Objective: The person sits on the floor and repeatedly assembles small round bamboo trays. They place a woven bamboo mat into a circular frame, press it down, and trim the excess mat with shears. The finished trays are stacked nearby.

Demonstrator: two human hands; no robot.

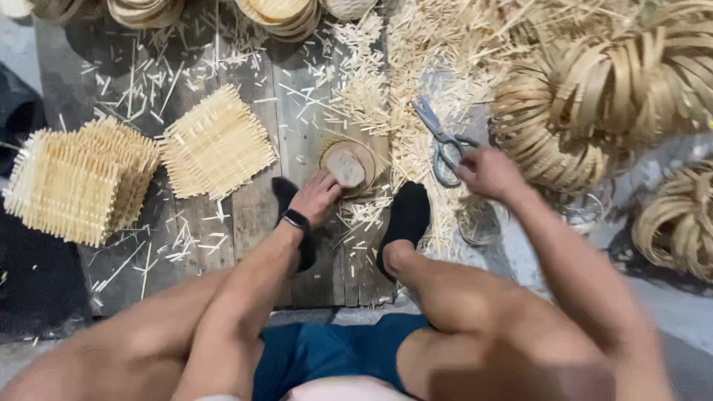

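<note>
My left hand [318, 194], with a black band at the wrist, rests its fingers on a round wooden block [346, 168] ringed by a thin bamboo hoop on the plank floor. My right hand [486, 171] is closed around the handles of grey scissors [438, 137], whose blades point up and left over a heap of bamboo splinters. Both my feet in black socks [405, 219] sit just below the block.
Woven bamboo mats lie to the left, one single mat [217, 142] and a stack [80, 178]. Coils of bamboo strip [594, 96] pile up at the right and along the top edge. Splinters [386, 67] litter the dark wooden boards [252, 208].
</note>
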